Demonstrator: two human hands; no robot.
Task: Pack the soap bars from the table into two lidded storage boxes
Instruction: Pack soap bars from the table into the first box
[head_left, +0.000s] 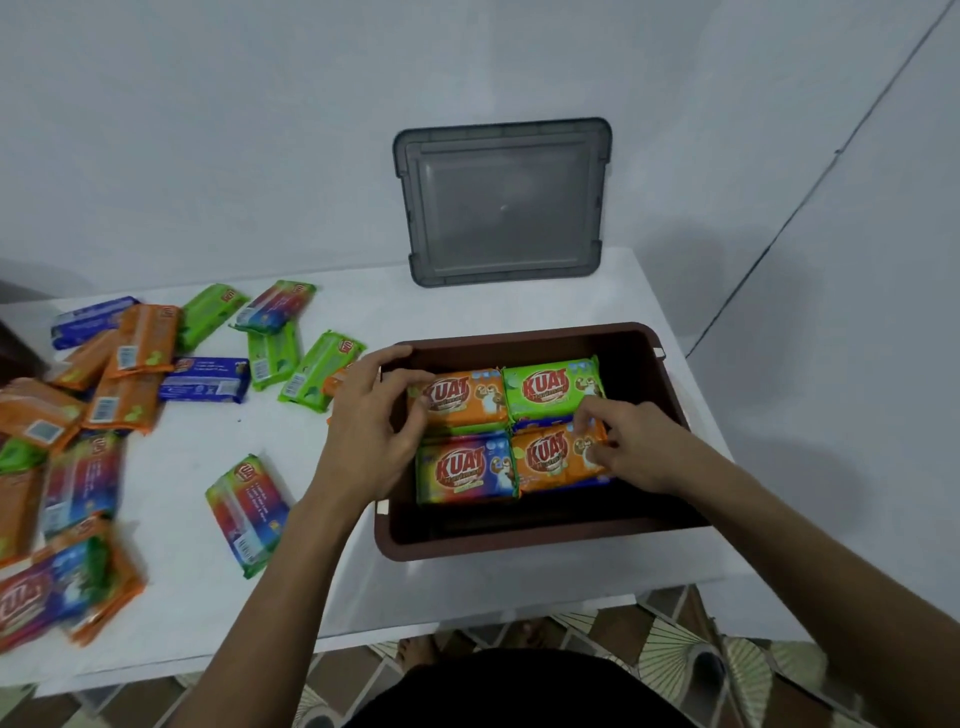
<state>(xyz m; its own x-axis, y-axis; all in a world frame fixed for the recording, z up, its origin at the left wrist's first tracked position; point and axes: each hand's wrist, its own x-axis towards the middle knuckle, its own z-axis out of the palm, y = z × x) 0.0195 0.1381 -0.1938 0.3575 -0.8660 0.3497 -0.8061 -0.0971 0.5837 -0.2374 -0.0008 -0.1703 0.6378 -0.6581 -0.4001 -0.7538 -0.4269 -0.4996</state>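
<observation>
Head view: well to the left of the brown box (519, 548), loose soap bars (119, 374) in orange, green, blue and rainbow wrappers lay scattered over the white table (208, 597). One rainbow bar (248, 514) lay alone, nearer the box's left side. The left hand (371, 431) hung over that side, its fingers curled onto the left end of the far orange bar (467, 397) and its thumb stretched along the rim. Inside the box four bars lay face up, two by two. The far orange bar sat beside a green bar (553, 387) at the back. A multicoloured bar (465, 467) sat beside the near orange bar (550, 460) in front of them. The right hand (628, 447) was over the box's right side, pinching the right end of the near orange bar between thumb and fingertips. Behind the box a grey lid (501, 202) leaned against the room wall (208, 130).
</observation>
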